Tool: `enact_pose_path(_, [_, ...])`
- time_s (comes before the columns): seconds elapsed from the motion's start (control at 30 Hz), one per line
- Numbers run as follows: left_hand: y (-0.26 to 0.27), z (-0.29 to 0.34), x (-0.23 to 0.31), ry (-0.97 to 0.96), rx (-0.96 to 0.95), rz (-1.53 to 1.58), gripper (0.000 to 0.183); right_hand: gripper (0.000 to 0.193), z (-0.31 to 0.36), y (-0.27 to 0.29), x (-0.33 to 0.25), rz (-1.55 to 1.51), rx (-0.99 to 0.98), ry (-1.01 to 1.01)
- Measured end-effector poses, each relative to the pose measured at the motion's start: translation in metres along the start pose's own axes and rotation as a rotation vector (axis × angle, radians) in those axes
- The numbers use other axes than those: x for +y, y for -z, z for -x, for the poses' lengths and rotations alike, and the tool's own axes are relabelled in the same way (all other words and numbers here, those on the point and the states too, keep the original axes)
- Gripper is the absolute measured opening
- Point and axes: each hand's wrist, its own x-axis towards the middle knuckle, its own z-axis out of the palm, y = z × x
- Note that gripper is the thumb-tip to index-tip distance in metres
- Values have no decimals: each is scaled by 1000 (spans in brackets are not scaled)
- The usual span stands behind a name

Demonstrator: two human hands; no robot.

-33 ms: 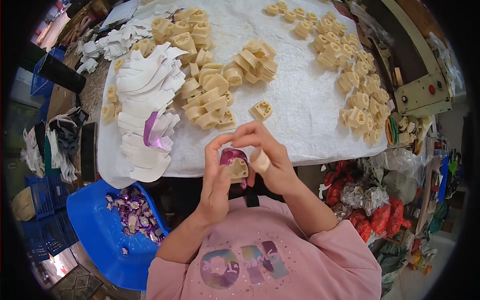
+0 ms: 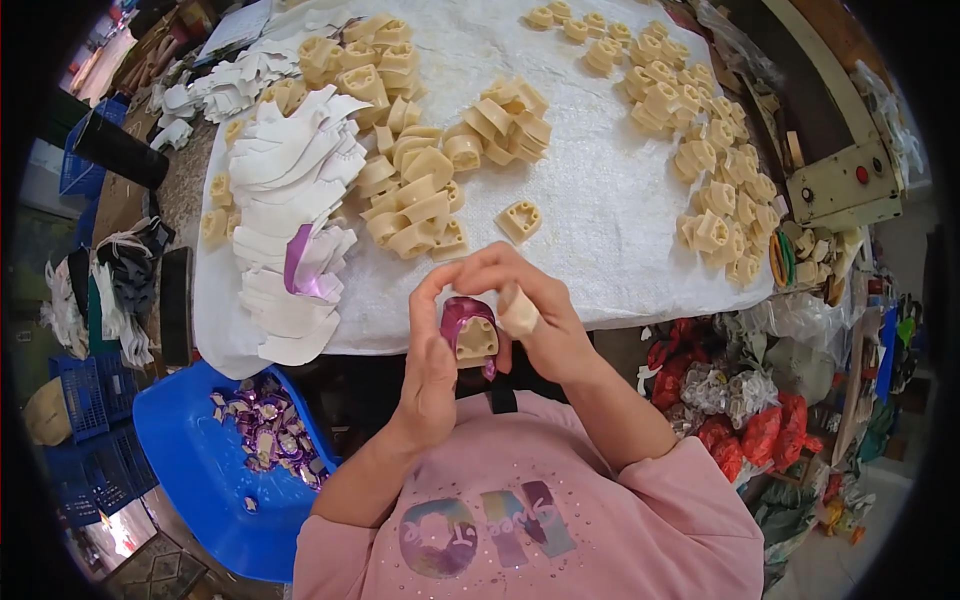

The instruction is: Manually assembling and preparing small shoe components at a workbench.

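Between my two hands, just off the table's near edge, is a cream plastic shoe heel (image 2: pixel 474 341) with a shiny purple cover (image 2: pixel 461 313) around its curved side. Its flat holed end faces up, and a loose bit of purple hangs below it. My left hand (image 2: pixel 434 370) cups the heel from the left. My right hand (image 2: pixel 540 315) closes in from the right, its fingers curled over the far side and meeting the left fingertips. A pale wrap covers the right thumb, which stands off the heel. A bare shoe heel (image 2: pixel 520 221) lies alone beyond my hands.
A white sheet (image 2: pixel 600 250) covers the table. Heaped bare heels (image 2: pixel 415 190) and fanned white-backed cover pieces (image 2: pixel 290 190) lie left, one with its purple side up. More heels (image 2: pixel 715 190) line the right. A blue tub (image 2: pixel 190 450) holding purple-covered heels stands lower left.
The heel has turned slightly, so more of its holed end shows. My right thumb has shifted a little. Both hands stay around the heel.
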Motion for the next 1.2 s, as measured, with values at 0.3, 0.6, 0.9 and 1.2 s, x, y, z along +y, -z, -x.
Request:
enact_pose_path(0.3, [-18,-2,-4,-256,147,-319,55,11,13,-14,18,-294,-95,-96])
enact_pose_path(0.6, [-16,-7,-4,-211,331,-117,42,33,20,-35,16,-387,19,-63])
enact_pose_path(0.9, [-16,-7,1,-60,214,226,54,35,12,-28,12,-12,38,-35])
enact_pose_path(1.2, [9,-8,-7,-262,50,-385,85,25,-7,-1,-5,568,42,156])
